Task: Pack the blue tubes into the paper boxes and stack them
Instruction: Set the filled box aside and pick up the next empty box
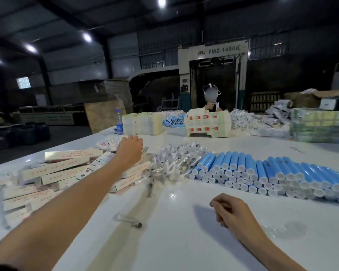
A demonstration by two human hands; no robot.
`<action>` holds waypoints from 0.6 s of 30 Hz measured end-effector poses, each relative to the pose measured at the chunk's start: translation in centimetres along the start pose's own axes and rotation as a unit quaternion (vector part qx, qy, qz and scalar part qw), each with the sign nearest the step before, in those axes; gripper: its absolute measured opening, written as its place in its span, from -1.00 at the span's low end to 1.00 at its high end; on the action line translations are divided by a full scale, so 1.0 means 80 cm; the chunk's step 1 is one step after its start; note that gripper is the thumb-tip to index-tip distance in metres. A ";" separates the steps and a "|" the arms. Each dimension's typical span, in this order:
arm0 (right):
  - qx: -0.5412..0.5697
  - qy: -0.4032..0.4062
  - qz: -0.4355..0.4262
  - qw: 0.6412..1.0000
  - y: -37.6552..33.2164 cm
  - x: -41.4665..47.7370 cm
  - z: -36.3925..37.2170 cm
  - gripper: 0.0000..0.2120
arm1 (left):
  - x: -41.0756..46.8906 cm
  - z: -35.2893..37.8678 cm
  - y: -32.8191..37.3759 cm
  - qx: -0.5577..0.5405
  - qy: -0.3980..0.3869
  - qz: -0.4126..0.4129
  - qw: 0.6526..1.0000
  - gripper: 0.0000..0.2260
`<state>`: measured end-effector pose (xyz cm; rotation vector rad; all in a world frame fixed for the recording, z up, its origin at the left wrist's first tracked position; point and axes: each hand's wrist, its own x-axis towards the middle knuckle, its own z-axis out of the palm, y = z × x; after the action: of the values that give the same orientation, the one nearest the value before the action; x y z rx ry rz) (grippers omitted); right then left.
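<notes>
Views held: one, head-worn, wide-angle. We looked forward and down across the white surface [184, 241] from its near edge. Near field: our forearms entered at the bottom corners, with the right hand [229, 210] close under the lens and the left hand [130, 147] stretched farther out. Far field: the surface's opposite side and the dim hall behind it, with straight lines bowed toward the frame edges.

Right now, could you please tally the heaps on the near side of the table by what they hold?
Paper boxes: 1 heap
Clear-wrapped pieces: 1 heap
Blue tubes: 1 stack
Total: 3
</notes>
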<state>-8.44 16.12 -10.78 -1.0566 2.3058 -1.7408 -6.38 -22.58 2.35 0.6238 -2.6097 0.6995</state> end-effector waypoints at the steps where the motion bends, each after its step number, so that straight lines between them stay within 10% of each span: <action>1: 0.008 -0.006 0.001 1.000 -0.001 0.000 0.000 -0.79 | 0.014 0.005 -0.001 0.024 -0.014 -0.006 1.000 -0.71; 11: 0.004 -0.023 0.007 1.000 0.003 0.004 0.004 -0.85 | 0.052 0.053 0.017 0.116 -0.070 -0.031 0.990 -0.64; 18: -0.021 -0.015 0.005 1.000 -0.005 0.000 0.003 -0.85 | 0.020 -0.014 0.016 -0.288 -0.010 -0.076 0.955 -0.70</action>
<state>-8.14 15.86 -10.50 -1.0678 2.3359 -1.6668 -8.06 -21.48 3.49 0.6284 -2.5605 -0.1254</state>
